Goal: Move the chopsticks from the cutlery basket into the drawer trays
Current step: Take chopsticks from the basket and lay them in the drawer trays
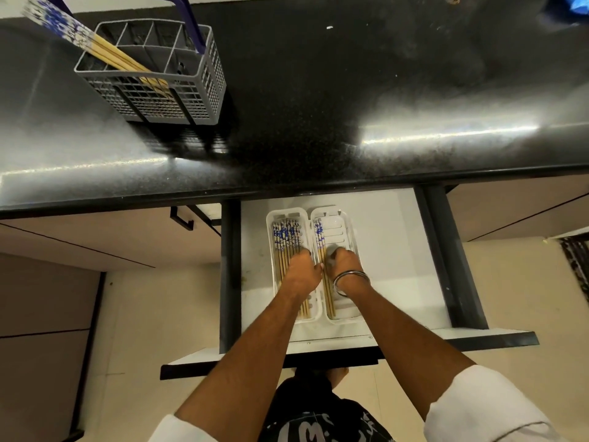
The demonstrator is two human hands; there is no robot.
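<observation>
A grey cutlery basket (pixel 153 87) with a blue handle stands on the black counter at the upper left. Several chopsticks (pixel 95 43) with blue-and-white tops lean out of its left compartment. Below the counter, an open white drawer (pixel 392 266) holds two white trays side by side. The left tray (pixel 271 224) is packed with several chopsticks (pixel 287 237). The right tray (pixel 344 224) holds a few chopsticks (pixel 319 234) along its left side. My left hand (pixel 301 271) rests knuckles-up on the left tray's chopsticks. My right hand (pixel 345 263), with a metal bangle, curls over the right tray's chopsticks.
The glossy black counter (pixel 350 106) spans the view above the drawer. Dark drawer rails (pixel 446 250) flank the white drawer floor. A cabinet handle (pixel 180 218) sits to the left under the counter edge. Something blue (pixel 578 4) lies at the far top right.
</observation>
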